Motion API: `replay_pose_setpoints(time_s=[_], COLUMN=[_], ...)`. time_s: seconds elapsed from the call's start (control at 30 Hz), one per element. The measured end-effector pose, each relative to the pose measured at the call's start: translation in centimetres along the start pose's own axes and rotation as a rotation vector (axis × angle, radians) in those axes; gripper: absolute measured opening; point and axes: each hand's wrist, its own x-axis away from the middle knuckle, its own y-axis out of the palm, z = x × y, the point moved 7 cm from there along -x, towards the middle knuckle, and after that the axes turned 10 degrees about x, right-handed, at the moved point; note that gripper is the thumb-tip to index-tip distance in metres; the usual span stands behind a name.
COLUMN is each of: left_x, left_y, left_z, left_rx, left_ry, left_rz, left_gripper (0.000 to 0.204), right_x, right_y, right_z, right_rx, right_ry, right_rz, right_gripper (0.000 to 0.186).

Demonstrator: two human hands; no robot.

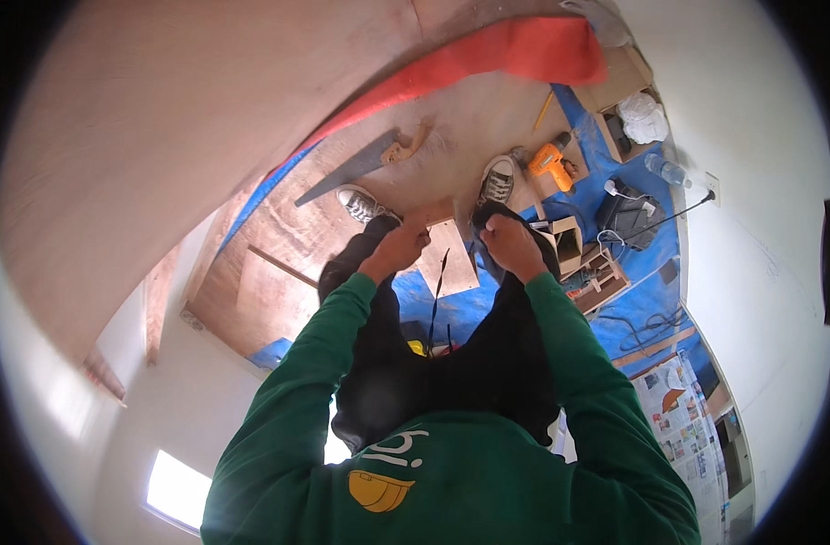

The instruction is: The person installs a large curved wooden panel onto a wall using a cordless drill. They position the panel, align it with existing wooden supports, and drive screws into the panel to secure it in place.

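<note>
My left hand (399, 250) is closed near my left knee, its fingers curled together. Over my right knee, my right hand (515, 247) is also curled closed. Whatever either hand holds, if anything, is too small or hidden to make out. Between my legs lies a pale rectangular board (449, 263). Beyond my left shoe, a handsaw (350, 171) with a wooden handle rests on the plywood. An orange cordless drill (551, 165) lies to the right of my right shoe.
A wooden box of tools (606, 292) stands on a blue tarp (640, 282) at right. Near the right wall are a dark bag (628, 222), a plastic bottle (667, 170) and a black cable (678, 211). A red sheet (542, 50) curves across the far side; newspaper (674, 413) lies lower right.
</note>
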Motion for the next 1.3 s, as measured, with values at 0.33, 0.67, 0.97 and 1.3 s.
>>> replay_pose_setpoints(time_s=[0.33, 0.67, 0.97, 1.3], left_x=[-9.9, -14.5, -18.0, -24.2], left_y=[-7.4, -16.4, -17.1, -12.0], left_z=[0.0, 4.9, 2.2, -13.7], left_rx=[-0.453, -0.668, -0.571, -0.123], left_ry=[0.156, 0.4, 0.367, 0.066], left_rz=[0.03, 0.307, 0.221, 0.24], left_gripper=[0.026, 0.014, 0.024, 0.031], right_x=[-13.9, -21.9, -14.6, -14.6], right_y=[-8.9, -13.3, -10.7, 10.5], right_z=[-1.6, -5.1, -1.4, 33.6], right_rx=[0.03, 0.137, -0.5, 0.042], right_ry=[0.007, -0.312, -0.542, 0.38], right_rz=[0.093, 0.454, 1.057, 0.814], right_gripper=[0.038, 0.037, 0.031, 0.067])
